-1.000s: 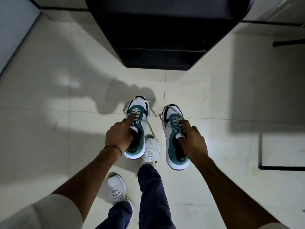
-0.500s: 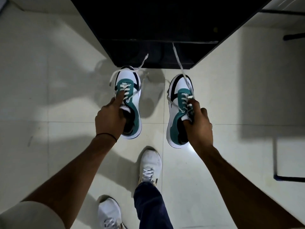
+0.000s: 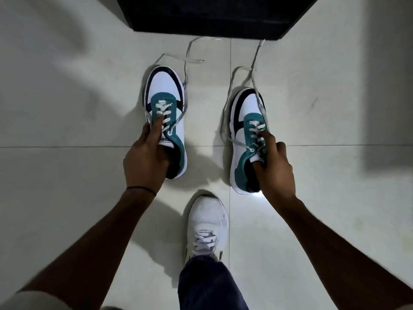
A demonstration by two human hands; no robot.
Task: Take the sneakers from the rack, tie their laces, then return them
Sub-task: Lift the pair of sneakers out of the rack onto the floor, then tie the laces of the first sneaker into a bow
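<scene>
Two white, teal and black sneakers rest low on the tiled floor, toes pointing away from me. My left hand (image 3: 146, 162) grips the left sneaker (image 3: 165, 95) at its tongue and collar. My right hand (image 3: 273, 166) holds the right sneaker (image 3: 247, 108) the same way, thumb on the laces. Both pairs of grey-white laces are untied; the loose laces (image 3: 190, 54) trail forward over the floor toward the dark rack (image 3: 212, 16), which fills the top of the view.
My own white shoe (image 3: 206, 224) and dark blue trouser leg (image 3: 210, 285) stand just behind the two sneakers, between my forearms. Pale floor tiles (image 3: 67, 108) spread to both sides.
Both hands have lowered the sneakers from mid-air down to the floor in front of the rack. The laces, flying up before, now lie stretched on the tiles.
</scene>
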